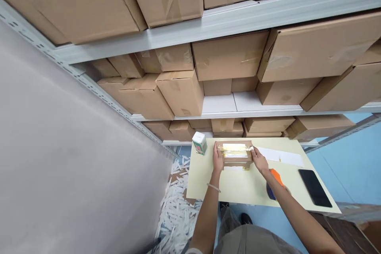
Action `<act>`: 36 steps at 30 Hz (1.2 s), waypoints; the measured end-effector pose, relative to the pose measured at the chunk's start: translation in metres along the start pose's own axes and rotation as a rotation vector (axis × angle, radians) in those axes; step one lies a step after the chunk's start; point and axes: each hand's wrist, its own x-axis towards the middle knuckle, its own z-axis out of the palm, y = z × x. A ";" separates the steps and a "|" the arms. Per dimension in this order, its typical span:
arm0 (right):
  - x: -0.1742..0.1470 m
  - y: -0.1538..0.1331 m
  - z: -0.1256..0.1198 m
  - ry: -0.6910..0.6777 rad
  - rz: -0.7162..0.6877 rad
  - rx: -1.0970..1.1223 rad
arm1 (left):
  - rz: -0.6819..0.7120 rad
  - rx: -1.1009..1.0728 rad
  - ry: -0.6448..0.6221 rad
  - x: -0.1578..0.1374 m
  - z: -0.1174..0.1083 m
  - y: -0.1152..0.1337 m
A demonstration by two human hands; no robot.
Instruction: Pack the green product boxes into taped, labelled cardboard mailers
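A small cardboard box (238,163) is held between my two hands over the pale yellow table (226,188). Its upper face carries white paper under strips of clear tape. My left hand (218,158) grips the box's left end, fingers along its side. At the right end, my right hand (260,160) pinches the corner where a bit of clear tape sticks out. Partly hidden under my right forearm lies an orange and blue tape dispenser (276,176). A small white and green carton (199,143) stands at the table's back left corner.
Strips of white paper (282,156) lie at the back right of the table, and a black phone (314,187) near its right edge. Shelves (220,105) of cardboard boxes rise behind. A grey wall (89,158) stands left; paper scraps (175,206) cover the floor there.
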 end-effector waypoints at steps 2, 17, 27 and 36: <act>-0.001 0.000 0.000 0.006 0.023 -0.027 | 0.005 -0.053 0.017 -0.001 0.002 -0.003; -0.051 0.011 -0.003 -0.041 0.114 -0.159 | -0.046 -0.145 0.022 -0.038 -0.005 -0.018; -0.062 0.050 0.009 -0.056 0.026 0.081 | -0.034 -0.047 -0.040 -0.074 0.009 -0.051; -0.034 0.037 -0.006 -0.026 0.021 0.111 | 0.003 0.057 -0.105 -0.026 0.011 -0.026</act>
